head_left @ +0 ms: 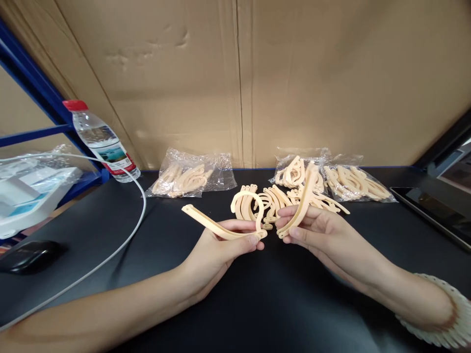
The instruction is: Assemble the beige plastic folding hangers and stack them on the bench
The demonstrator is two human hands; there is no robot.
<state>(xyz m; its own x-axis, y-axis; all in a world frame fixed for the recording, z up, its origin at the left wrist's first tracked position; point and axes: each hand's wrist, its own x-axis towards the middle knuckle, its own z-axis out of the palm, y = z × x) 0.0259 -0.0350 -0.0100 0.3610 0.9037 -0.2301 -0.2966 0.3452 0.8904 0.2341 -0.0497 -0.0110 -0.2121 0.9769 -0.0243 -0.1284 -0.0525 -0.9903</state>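
Note:
My left hand (228, 245) pinches a beige plastic hanger piece: a curved arm (209, 225) reaching left, with a round hook (260, 206) rising at its right end. Between thumb and fingers, my right hand (316, 233) grips a separate curved hanger arm (305, 201), held nearly upright. A small gap lies between the two held pieces. Just behind the hands, loose hooks (275, 198) lie in a row on the black table. Beside them is a pile of loose hanger arms (324, 201), partly hidden by my right hand's piece.
Clear plastic bags of beige hanger parts lie at the back left (187, 179) and back right (356, 181). A water bottle (105, 142), a white cable (136, 225) and a black mouse (31, 256) are at left. A dark tablet-like device (430, 211) lies right. Cardboard (331, 88) stands behind.

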